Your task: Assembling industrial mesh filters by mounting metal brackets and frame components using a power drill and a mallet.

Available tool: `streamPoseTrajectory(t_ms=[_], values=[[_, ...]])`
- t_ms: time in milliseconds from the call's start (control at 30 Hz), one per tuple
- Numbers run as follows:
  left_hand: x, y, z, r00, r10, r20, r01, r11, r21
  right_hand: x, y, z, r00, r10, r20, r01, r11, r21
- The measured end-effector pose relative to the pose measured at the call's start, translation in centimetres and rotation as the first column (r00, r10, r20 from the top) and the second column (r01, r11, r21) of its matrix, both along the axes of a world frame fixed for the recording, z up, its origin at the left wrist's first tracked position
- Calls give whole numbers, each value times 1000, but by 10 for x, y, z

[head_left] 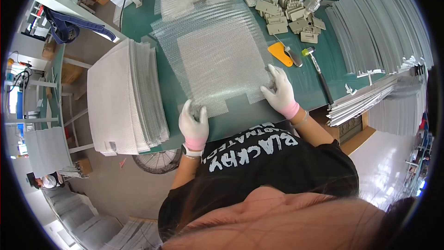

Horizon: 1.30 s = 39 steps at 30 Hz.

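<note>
A translucent white mesh sheet with a notch in its near edge lies before me, over a larger mesh sheet turned at a slight angle. Both my hands wear white gloves with pink cuffs. At the near left corner is my left hand, thumb and fingers apart, touching the sheet's edge. My right hand rests by the near right edge, its fingers spread from the thumb. Neither hand visibly grips the sheet; the fingertips' undersides are hidden.
Stacked mesh sheets stand left on the green table. To the right lie an orange scraper, a screwdriver and a small hammer. Beyond are piled beige plates; metal strips line the far right.
</note>
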<state>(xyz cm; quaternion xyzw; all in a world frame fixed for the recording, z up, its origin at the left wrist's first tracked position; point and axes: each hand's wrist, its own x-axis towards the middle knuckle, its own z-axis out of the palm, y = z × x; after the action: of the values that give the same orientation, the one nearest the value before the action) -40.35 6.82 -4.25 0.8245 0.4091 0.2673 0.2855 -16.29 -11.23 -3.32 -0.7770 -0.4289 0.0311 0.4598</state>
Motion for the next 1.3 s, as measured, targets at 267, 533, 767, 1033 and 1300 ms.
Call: streamPoseTrajectory(t_ms=[267, 533, 767, 1033, 1300], values=[[25, 17, -2, 967, -36, 253, -6, 987, 161, 10, 17, 4, 995, -94, -23, 95, 995, 33], [3, -3, 20, 980, 46, 195, -7, 981, -195, -3, -16, 9, 999, -21, 41, 21, 1000, -2], [3, -5, 8, 996, 59, -71, -68, 990, -125, -6, -16, -2, 1000, 23, 20, -20, 989, -147], [18, 7, -2, 984, 43, -174, -60, 994, -90, 2, -2, -18, 1000, 7, 15, -4, 980, -201], [19, 10, -17, 990, 29, -141, -29, 1000, 2, -1, -2, -24, 999, -27, 25, 33, 954, -297]])
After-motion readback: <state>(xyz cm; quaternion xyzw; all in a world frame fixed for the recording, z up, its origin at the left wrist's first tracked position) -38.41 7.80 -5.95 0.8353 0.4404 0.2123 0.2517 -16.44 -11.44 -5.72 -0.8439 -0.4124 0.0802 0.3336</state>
